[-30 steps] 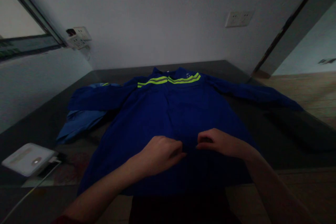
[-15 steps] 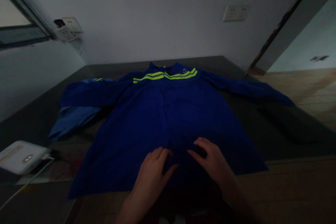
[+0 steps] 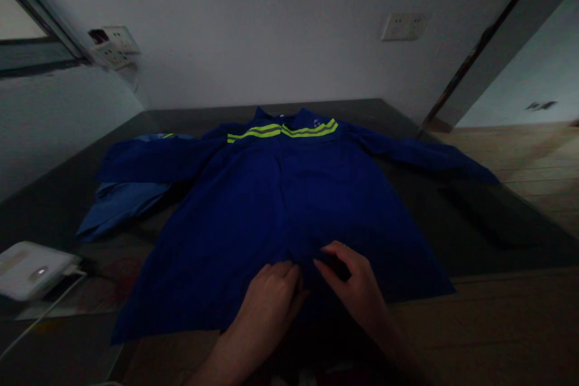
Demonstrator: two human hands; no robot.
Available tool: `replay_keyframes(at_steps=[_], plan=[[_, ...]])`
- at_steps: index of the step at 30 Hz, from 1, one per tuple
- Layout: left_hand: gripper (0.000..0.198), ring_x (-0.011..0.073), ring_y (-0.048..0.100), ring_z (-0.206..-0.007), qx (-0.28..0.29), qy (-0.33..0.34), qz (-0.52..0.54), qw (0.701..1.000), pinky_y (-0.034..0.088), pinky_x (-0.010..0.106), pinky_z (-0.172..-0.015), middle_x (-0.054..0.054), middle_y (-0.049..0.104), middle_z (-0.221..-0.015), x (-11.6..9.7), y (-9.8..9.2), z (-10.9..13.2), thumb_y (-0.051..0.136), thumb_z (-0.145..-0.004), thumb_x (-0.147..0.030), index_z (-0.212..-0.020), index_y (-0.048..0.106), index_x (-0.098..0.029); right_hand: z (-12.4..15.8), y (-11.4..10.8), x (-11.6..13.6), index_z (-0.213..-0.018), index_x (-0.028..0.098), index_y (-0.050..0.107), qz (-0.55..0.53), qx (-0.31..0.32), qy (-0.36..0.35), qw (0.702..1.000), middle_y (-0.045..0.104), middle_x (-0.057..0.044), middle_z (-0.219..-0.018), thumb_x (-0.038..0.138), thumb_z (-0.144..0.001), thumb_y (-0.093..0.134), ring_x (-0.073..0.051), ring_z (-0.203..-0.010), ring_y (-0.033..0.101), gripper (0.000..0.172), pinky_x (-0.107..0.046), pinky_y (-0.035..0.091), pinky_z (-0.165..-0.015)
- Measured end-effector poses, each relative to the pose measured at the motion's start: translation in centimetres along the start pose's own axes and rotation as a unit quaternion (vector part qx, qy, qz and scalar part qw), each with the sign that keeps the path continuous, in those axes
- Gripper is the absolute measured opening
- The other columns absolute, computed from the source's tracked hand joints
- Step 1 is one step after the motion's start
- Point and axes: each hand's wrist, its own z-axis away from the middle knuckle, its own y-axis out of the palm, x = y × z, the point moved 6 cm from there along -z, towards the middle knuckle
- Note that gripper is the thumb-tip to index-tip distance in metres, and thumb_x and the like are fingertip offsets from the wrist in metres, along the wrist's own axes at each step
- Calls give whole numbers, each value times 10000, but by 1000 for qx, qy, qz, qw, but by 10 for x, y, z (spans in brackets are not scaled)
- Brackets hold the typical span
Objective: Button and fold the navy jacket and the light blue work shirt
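A blue work jacket (image 3: 235, 211) with yellow-green and grey reflective stripes across its chest lies spread front up, its collar at the far side and both sleeves out to the sides. My left hand (image 3: 271, 294) is at the lower middle of the front, by the placket, with its fingers curled down and the thumb drawn in on the cloth. Just right of it, my right hand (image 3: 353, 271) hovers at or over the lower front, thumb and fingers apart in a curve. Whether its fingertips touch the fabric is too dark to tell.
The jacket rests on a dark table (image 3: 353, 107) against a wall. Lighter blue folded cloth (image 3: 131, 202) lies under the left sleeve. At near left sits a white device (image 3: 38, 268) with a cable. A dark flat object (image 3: 484, 217) lies at right. Wall sockets (image 3: 404, 27) are behind.
My left hand's fingers and thumb have drawn together at the placket. My right hand has shifted slightly left toward it. The jacket lies much as before.
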Motion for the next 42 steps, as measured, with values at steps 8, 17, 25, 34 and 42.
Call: replay_keyframes(at_steps=[8, 17, 25, 34, 42], plan=[[137, 192, 610, -822, -57, 34, 47, 997, 425, 324, -717, 16, 661, -904, 1, 2, 3, 509, -870, -144, -914, 616, -217, 11, 12, 4, -830, 185, 618, 14, 13, -19, 1000, 664, -25, -788, 130, -812, 591, -157, -720, 627, 64, -241, 490, -673], [145, 162, 576, -766, -113, 56, 136, 983, 396, 299, -695, 14, 650, -839, 5, 1, 7, 458, -875, -140, -820, 578, -200, 8, 12, 13, -780, 197, 589, 16, 54, -28, 998, 638, -7, -747, 109, -827, 548, -143, -687, 609, 108, -232, 469, -644], [190, 121, 496, -603, -156, 15, 181, 971, 357, 256, -613, -34, 533, -618, 11, -7, 8, 453, -883, -180, -708, 525, -194, 3, 17, 7, -757, 203, 623, 31, 101, 7, 994, 669, -16, -742, 114, -832, 504, -154, -677, 627, 167, -248, 471, -615], [176, 125, 506, -598, -172, -13, 201, 964, 347, 243, -579, -33, 530, -606, 12, -7, 6, 450, -875, -194, -710, 511, -194, 0, 7, 0, -800, 192, 687, -62, 54, 58, 995, 696, -28, -777, 259, -835, 586, -172, -726, 654, 126, -258, 512, -676], [184, 120, 504, -584, -220, 3, 179, 959, 360, 247, -591, -35, 523, -604, 11, -12, 9, 433, -886, -204, -721, 512, -197, 4, 9, 7, -878, 205, 701, -44, 48, 24, 998, 710, -44, -829, 200, -847, 551, -182, -769, 672, 152, -278, 537, -708]])
